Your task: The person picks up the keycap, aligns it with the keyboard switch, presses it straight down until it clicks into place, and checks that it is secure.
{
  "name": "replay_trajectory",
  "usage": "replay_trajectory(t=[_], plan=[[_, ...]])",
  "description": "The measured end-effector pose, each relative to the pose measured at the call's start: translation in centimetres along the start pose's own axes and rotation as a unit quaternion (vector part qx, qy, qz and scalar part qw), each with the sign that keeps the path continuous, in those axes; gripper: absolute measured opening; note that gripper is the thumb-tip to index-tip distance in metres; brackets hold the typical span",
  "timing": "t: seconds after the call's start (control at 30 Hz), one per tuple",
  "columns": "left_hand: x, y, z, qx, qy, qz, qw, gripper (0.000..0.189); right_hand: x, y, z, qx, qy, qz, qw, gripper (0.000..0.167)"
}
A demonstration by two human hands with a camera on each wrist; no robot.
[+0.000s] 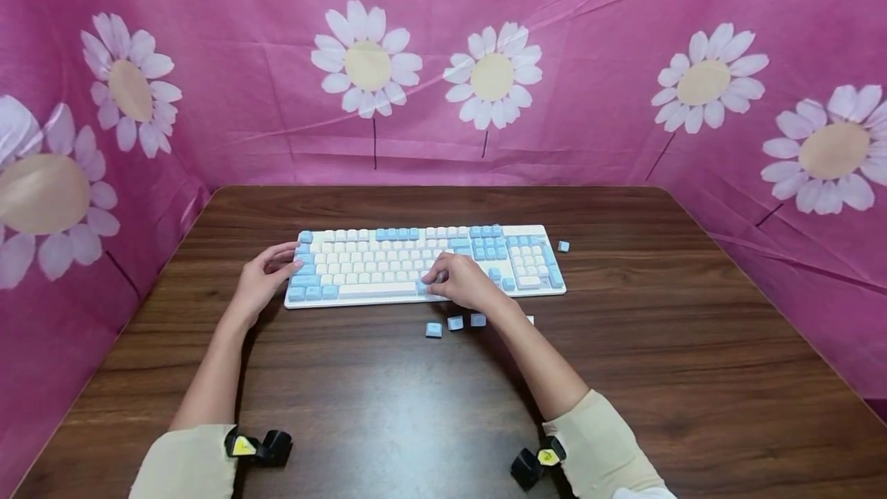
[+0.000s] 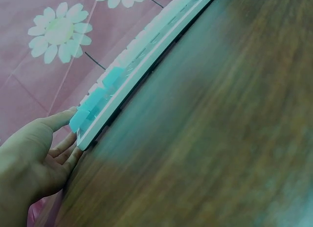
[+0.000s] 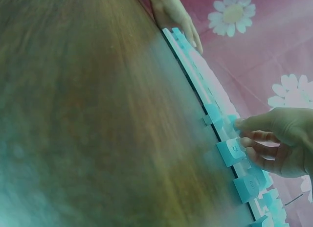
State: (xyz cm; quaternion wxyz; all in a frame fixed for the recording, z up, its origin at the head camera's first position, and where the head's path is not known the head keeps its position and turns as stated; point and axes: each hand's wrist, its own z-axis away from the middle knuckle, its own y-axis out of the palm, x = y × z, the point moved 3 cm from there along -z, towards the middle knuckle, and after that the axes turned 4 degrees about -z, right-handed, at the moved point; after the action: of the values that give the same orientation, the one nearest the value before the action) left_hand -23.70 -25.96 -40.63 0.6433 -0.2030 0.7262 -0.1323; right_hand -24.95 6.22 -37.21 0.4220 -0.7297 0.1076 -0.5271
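Observation:
A white and light-blue computer keyboard (image 1: pixel 377 291) lies across the table. At its left end my left hand (image 1: pixel 259 279) holds the side edge. The left wrist view shows the thumb by the blue corner keys (image 2: pixel 88 109) and the fingers lower on the frame. My right hand (image 1: pixel 463 281) is over the bottom row, just right of the space bar. There its thumb and fingertips pinch a blue keycap (image 3: pixel 233 122), partly hidden by the fingers. Loose keycaps lie in front of the keyboard, among them a blue one (image 1: pixel 433 330) and a paler one (image 1: pixel 455 323).
Another loose blue keycap (image 1: pixel 563 246) lies off the keyboard's right end. A white keycap (image 1: pixel 530 320) shows past the right wrist. The brown wooden table (image 1: pixel 333 399) backs onto a pink flowered cloth (image 1: pixel 589 145). Each forearm carries a black strapped camera.

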Motion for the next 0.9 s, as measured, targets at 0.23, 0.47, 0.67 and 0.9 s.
replay_trajectory(t=[0.23, 0.47, 0.67, 0.9], plan=[[-0.11, -0.16, -0.1, 0.002, -0.007, 0.003, 1.0, 0.049, 0.16, 0.24, -0.16, -0.002, 0.003, 0.022, 0.9997, 0.007], [0.3, 0.06, -0.17, 0.01, -0.023, 0.0, 0.9997, 0.051, 0.21, 0.37, -0.06, -0.001, -0.019, 0.056, 0.9982, 0.011], [0.5, 0.03, 0.06, 0.009, -0.013, 0.001, 0.9999, 0.05, -0.2, 0.32, 0.12, 0.02, 0.007, 0.011, 0.9997, 0.008], [0.56, 0.12, -0.31, 0.003, 0.004, -0.003, 1.0, 0.047, -0.05, -0.02, 0.05, 0.024, -0.002, 0.012, 0.9996, 0.011]])
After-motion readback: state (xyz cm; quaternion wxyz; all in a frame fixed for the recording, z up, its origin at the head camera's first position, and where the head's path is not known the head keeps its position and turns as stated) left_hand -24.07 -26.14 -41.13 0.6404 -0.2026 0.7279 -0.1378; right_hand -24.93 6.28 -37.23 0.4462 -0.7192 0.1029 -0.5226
